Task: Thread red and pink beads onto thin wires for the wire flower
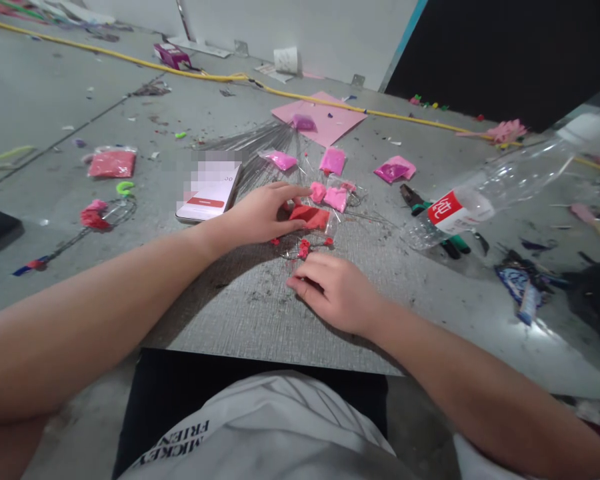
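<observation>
My left hand (263, 210) reaches over a red clay packet (310, 217), its thumb at the packet's edge and its fingers spread apart near a pink clay lump (318, 193). Just below lies a thin wire piece with small red clay bits (305, 249) on it. Closer to me, my right hand (337, 290) rests on the table with its fingers curled in and thumb close to them. Whatever is between those fingertips is hidden or too small to name. A pink clay packet (336, 199) sits beyond the red one.
A phone (209, 193) lies left of my left hand. On the right, a plastic bottle (485, 193) leans over green-handled pliers (453, 243). Several pink packets lie ahead, before a pink sheet (337, 123). A yellow cord (180, 70) crosses the back. A wire piece with clay (96, 217) lies left.
</observation>
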### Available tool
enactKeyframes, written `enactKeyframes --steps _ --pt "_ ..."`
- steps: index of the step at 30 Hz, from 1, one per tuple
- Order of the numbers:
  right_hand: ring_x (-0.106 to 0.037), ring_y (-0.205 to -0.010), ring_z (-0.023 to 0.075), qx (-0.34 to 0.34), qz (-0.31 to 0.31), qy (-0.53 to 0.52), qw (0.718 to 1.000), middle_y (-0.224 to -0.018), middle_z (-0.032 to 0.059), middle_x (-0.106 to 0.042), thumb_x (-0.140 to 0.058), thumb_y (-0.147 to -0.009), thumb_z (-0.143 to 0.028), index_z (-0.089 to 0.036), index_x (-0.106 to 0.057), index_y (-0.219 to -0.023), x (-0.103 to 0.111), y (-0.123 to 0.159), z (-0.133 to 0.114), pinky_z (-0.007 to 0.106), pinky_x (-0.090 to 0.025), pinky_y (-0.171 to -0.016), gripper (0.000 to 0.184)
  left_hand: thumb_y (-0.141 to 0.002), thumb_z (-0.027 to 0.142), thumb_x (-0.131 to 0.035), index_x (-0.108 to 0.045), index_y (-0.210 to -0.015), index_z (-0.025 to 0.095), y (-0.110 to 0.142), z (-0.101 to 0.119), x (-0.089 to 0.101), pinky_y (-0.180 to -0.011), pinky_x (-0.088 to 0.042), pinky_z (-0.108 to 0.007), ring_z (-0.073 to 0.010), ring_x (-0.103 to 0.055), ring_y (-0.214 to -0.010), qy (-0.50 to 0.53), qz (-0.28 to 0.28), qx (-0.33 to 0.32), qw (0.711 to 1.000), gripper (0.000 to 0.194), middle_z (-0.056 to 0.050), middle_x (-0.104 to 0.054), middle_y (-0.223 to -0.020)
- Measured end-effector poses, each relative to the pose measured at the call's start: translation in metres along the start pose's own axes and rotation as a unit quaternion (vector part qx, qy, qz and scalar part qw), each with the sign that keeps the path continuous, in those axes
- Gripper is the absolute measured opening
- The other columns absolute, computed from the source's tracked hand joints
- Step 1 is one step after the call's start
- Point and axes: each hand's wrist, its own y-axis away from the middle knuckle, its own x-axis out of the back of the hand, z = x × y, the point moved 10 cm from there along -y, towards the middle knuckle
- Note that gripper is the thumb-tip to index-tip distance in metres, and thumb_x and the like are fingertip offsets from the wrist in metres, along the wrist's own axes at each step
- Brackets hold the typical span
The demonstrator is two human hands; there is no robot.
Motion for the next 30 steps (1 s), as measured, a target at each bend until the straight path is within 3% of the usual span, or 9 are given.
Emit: enactKeyframes --steps 3,10,17,25,30 --pt "-0.058 -0.076 0.0169 -0.014 -0.019 0.042 0.999 -0.082 0.0037 -0.064 -0.059 -0.103 -0.034 -0.017 -0.066 -0.084 -0.006 0.000 0.001 0.030 -0.041 -0.070 0.027 -0.091 0.037 -0.069 -0.060 -0.146 0.018 -0.001 0.000 -0.002 -0.090 -0.052 -0.036 -0.0222 -0.067 -0.098 -0.009 -0.010 0.007 1.000 0.059 -0.013 -0.071 -0.120" --pt "-0.055 -0.073 0.0148 -0.060 -0.031 0.040 0.997 -0.079 0.0010 -0.063 -0.074 -0.095 -0.042 -0.018 -0.063 -0.076 -0.007 -0.002 0.014 0.029 -0.037 -0.069 0.033 -0.092 0.037 -0.063 -0.072 -0.123 0.018 -0.003 0.005 -0.002 -0.100 -0.050 -0.039 -0.0253 -0.066 -0.112 -0.019 -0.029 -0.011 0.999 0.037 -0.012 -0.072 -0.122" --pt "-0.047 -0.067 0.0135 -0.057 0.012 0.025 0.998 -0.069 -0.0014 -0.051 -0.051 -0.108 -0.035 -0.019 -0.055 -0.071 0.008 -0.001 0.019 0.030 -0.035 -0.067 0.040 -0.090 0.036 -0.065 -0.075 -0.116 0.023 -0.002 -0.001 -0.003 -0.088 -0.051 -0.039 -0.0233 -0.068 -0.100 0.006 -0.033 0.001 0.999 0.031 -0.010 -0.076 -0.116" --pt "-0.045 -0.062 0.0140 -0.127 0.056 0.103 0.985 -0.064 -0.0002 -0.054 -0.058 -0.102 -0.041 -0.020 -0.050 -0.066 0.004 -0.008 0.023 0.032 -0.027 -0.061 0.043 -0.090 0.037 -0.062 -0.077 -0.113 0.020 -0.004 -0.002 -0.002 -0.094 -0.051 -0.043 -0.0259 -0.067 -0.105 0.005 -0.022 -0.001 1.000 0.032 -0.013 -0.073 -0.113" --pt "-0.046 -0.060 0.0150 -0.165 0.041 0.144 0.975 -0.062 0.0013 -0.055 -0.060 -0.100 -0.044 -0.021 -0.051 -0.065 -0.001 -0.013 0.027 0.032 -0.023 -0.059 0.044 -0.086 0.035 -0.065 -0.078 -0.105 0.022 -0.005 -0.004 -0.002 -0.089 -0.053 -0.043 -0.0248 -0.066 -0.097 0.012 -0.019 -0.002 1.000 0.026 -0.012 -0.072 -0.104"
